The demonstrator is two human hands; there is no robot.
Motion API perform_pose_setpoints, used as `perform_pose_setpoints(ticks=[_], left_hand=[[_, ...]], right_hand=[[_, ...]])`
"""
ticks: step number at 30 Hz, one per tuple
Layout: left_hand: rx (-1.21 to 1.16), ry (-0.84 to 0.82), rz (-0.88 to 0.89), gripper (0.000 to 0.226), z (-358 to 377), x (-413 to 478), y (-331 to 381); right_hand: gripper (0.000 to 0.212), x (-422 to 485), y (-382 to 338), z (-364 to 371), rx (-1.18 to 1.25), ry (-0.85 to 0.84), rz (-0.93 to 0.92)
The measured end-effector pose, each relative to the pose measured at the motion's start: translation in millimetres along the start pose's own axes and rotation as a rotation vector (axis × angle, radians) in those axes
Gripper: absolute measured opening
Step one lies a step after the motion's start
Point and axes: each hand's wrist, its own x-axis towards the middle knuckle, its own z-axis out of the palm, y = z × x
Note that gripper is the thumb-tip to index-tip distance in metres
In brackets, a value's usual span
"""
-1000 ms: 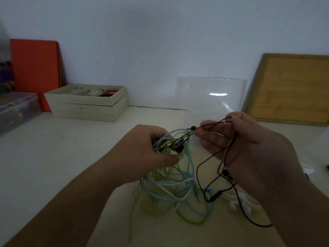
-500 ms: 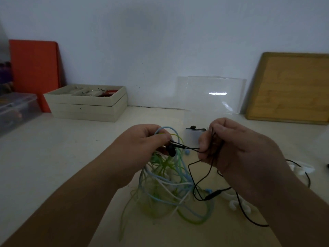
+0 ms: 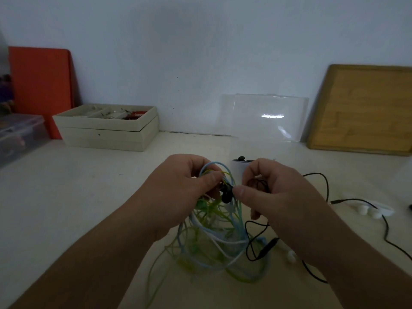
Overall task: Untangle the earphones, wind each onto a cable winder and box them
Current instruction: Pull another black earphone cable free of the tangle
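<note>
**Both hands pinch at the black earbud above the tangle**

A loose tangle of pale blue, green and white earphone cables (image 3: 214, 241) lies heaped on the pale table (image 3: 66, 197), with its upper loops lifted off the surface. The left hand (image 3: 178, 192) is directly above the tangle; its fingers (image 3: 209, 179) are curled, thumb and forefinger pinching the coloured loops just where a small black earbud (image 3: 227, 196) hangs.

The right hand (image 3: 281, 197) meets it from the tangle's right side. Its fingers (image 3: 243, 192) are curled as well, the thumb tip pressed close against the earbud; a small loop of thin black earphone cable (image 3: 256, 248) sits inside the curl. The rest of that cable drops to the table at the tangle's right edge and trails off further right.

A white plastic cable winder (image 3: 362, 211) lies well to the right of the tangle, the black cable crossing it; another white piece shows just right of the tangle, half hidden under the right wrist.

Behind the tangle a clear plastic box (image 3: 267, 117) has its lid upright against the wall. Behind and to the left are stacked beige trays (image 3: 107, 130) — beyond them an orange board (image 3: 40, 85); behind and to the right leans a wooden board (image 3: 365, 108).
</note>
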Motion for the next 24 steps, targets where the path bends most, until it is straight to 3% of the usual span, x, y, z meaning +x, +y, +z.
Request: perform_pose_setpoints(ticks=[3, 10, 14, 21, 24], left_hand=[[0.005, -0.034, -0.021, 0.016, 1.4, -0.8, 1.4], [0.044, -0.003, 0.003, 0.030, 3.8, -1.1, 3.4], [-0.008, -0.017, 0.010, 0.026, -0.1, 0.2, 2.2], [-0.159, -0.051, 0.031, 0.008, -9.7, 4.0, -0.3], [-0.174, -0.026, 0.050, 0.008, -7.5, 2.9, 1.9]], right_hand=[[0.011, 0.3, -2.0, -1.2, -0.064, 0.006, 0.031], [0.012, -0.2, 1.4, -0.9, -0.006, -0.056, 0.115], [0.015, 1.4, 4.3, -2.1, -0.029, -0.038, 0.092], [0.037, 7.3, 9.1, -2.9, 0.444, -0.083, 0.195], [0.033, 6.5, 7.8, -3.4, 0.524, -0.105, 0.206]])
